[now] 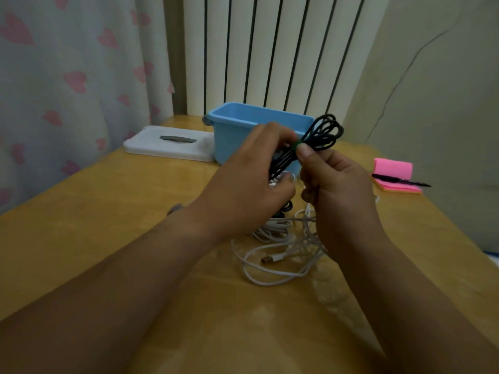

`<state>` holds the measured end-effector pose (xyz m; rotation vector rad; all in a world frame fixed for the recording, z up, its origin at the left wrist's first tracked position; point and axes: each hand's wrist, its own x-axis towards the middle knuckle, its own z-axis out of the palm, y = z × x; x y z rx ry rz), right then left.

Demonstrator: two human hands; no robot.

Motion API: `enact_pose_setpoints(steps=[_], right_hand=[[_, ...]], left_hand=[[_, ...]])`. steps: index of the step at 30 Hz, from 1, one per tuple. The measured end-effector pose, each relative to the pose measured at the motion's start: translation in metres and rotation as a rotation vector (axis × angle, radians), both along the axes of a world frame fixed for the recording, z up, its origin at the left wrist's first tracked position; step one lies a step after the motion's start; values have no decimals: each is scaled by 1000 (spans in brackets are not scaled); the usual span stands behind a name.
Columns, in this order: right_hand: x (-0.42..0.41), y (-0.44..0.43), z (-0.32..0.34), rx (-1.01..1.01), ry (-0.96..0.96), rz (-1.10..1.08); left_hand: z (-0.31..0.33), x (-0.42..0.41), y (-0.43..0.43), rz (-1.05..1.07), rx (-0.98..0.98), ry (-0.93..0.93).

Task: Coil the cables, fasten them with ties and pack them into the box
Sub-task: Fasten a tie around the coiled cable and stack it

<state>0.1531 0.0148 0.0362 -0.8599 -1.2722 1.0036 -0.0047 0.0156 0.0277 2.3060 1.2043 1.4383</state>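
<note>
i am logging the tying step: left hand (251, 168) gripping the coiled black cable (324, 132), right hand (334, 179) fingers (303, 152) pinching its green tie (298, 145), seemingly cinching, in front of the blue box (237, 125). next calling for boxing it.

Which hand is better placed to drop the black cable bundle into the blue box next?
Left, probably: the left hand grips the black cable bundle directly before the blue box; the right hand pinches at the green tie.

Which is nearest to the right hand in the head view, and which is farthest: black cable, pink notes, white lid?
1. The black cable, pinched by the right hand.
2. The pink notes, on the table to its right.
3. The white lid, far left.
</note>
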Motion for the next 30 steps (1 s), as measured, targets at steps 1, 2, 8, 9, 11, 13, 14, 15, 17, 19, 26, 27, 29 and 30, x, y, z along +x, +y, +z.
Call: enact_pose_setpoints(steps=[1, 2, 8, 9, 11, 13, 14, 15, 17, 19, 26, 27, 29, 30], right_hand=[[-2, -1, 0, -29, 44, 9], [-4, -1, 0, -53, 73, 13], [-7, 3, -6, -152, 65, -32], [-6, 3, -6, -162, 70, -32], [-6, 2, -5, -156, 53, -21], [-5, 2, -5, -136, 23, -4], [-5, 2, -5, -128, 17, 7], [-6, 1, -4, -121, 12, 15], [-6, 0, -3, -104, 9, 23], [-6, 1, -3, -90, 21, 16], [-5, 6, -11, 21, -99, -122], [-5, 7, -12, 45, -107, -129], [-6, 7, -12, 79, -109, -133], [-6, 8, -12, 86, -111, -140]], left_hand=[[-3, 3, 2, 45, 72, 62], [-4, 6, 3, 90, 126, 95], [-6, 2, 9, 172, 257, 187], [-7, 1, 11, 167, 250, 187], [-9, 0, 14, 165, 231, 157], [-9, -1, 16, 171, 215, 111], [-9, 0, 15, 176, 203, 87], [-9, 0, 15, 181, 190, 62], [-9, 1, 15, 184, 168, 3], [-9, 1, 14, 168, 126, -65], [-5, 4, 10, 95, -74, -140], [-5, 6, 9, 82, -106, -183], [-2, 8, 6, 42, -207, -303], [-1, 8, 5, 10, -276, -364]])
